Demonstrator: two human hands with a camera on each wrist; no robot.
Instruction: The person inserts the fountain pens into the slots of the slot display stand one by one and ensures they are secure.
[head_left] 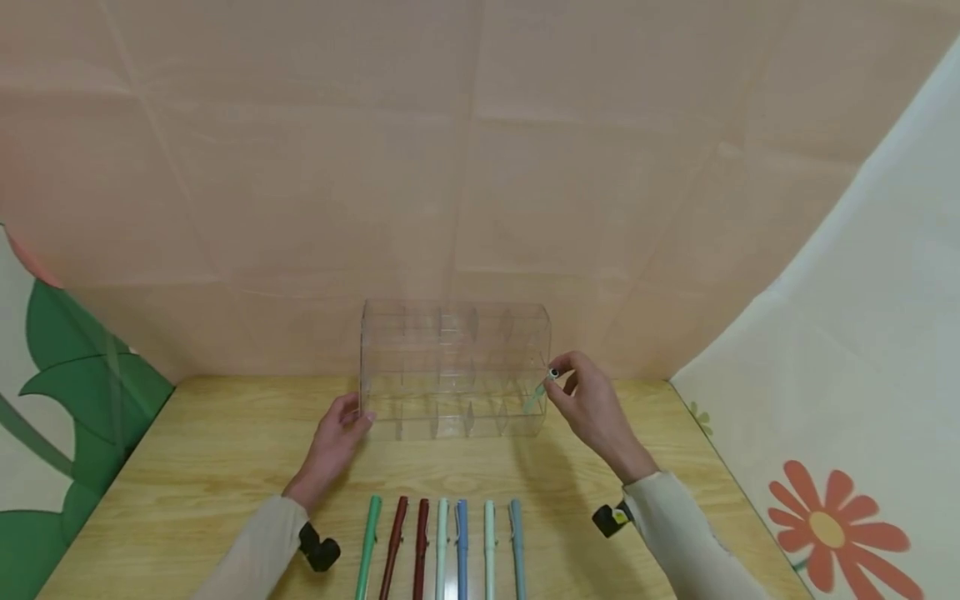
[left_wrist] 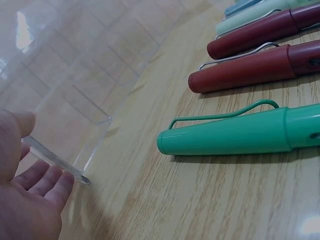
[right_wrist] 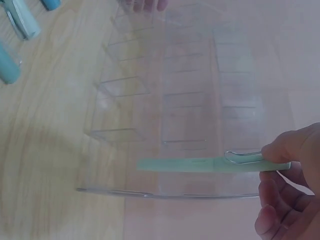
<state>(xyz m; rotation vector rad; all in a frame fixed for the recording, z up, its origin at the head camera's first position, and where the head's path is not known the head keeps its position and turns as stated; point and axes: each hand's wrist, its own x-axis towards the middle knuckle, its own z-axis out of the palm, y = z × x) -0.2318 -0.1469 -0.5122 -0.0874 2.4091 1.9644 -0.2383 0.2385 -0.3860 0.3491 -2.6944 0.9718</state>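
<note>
A clear plastic organizer [head_left: 453,427] with several compartments in tiers stands at the back of the table. My left hand [head_left: 337,437] grips its left side wall, with the thumb on one face and the fingers on the other in the left wrist view. At the right end, my right hand [head_left: 592,408] pinches a mint green pen [right_wrist: 200,165] by its capped end, between thumb and fingers. The pen's free end slants down over the lower right compartment. In the right wrist view it lies alongside the organizer's right side wall [right_wrist: 170,195].
A row of pens lies in front of the organizer: green [head_left: 369,546], two dark red [head_left: 422,542], mint [head_left: 441,546], blue [head_left: 462,546], another mint [head_left: 490,546] and grey-blue [head_left: 517,546]. A pinkish cloth [head_left: 450,167] hangs behind the wooden table [head_left: 225,450].
</note>
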